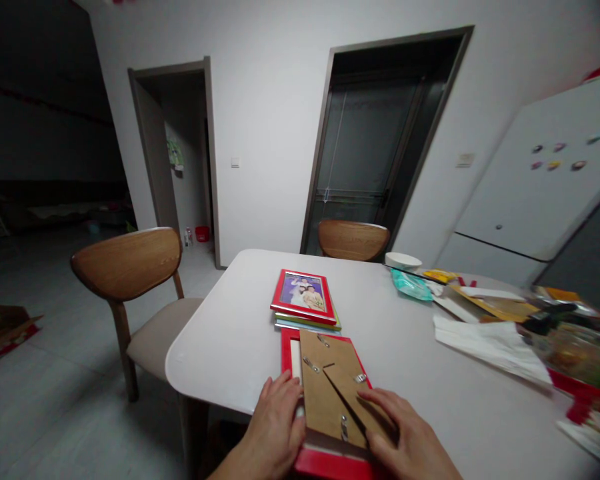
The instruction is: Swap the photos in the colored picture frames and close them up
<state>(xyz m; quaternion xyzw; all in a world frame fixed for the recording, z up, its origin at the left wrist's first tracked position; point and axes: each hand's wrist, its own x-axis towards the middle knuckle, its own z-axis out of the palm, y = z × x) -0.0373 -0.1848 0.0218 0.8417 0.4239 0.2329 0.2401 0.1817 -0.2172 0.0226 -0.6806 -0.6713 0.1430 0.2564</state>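
Note:
A red photo frame (291,353) lies face down at the near edge of the white table (230,340), its brown backing board (325,373) with metal clips and a fold-out stand facing up. My left hand (275,427) rests on the frame's left edge, fingers stretched along it and open. My right hand (405,440) lies flat on the backing board's lower right, fingers spread over the stand. Just beyond the frame sits a small stack of frames (305,300), the top one red with a photo facing up.
Paper sheets (485,340), a teal packet (410,285), a white bowl (403,260) and packaged clutter (575,340) crowd the table's right side. Wooden chairs stand at the left (130,267) and the far end (353,239). A fridge (535,193) stands at the right.

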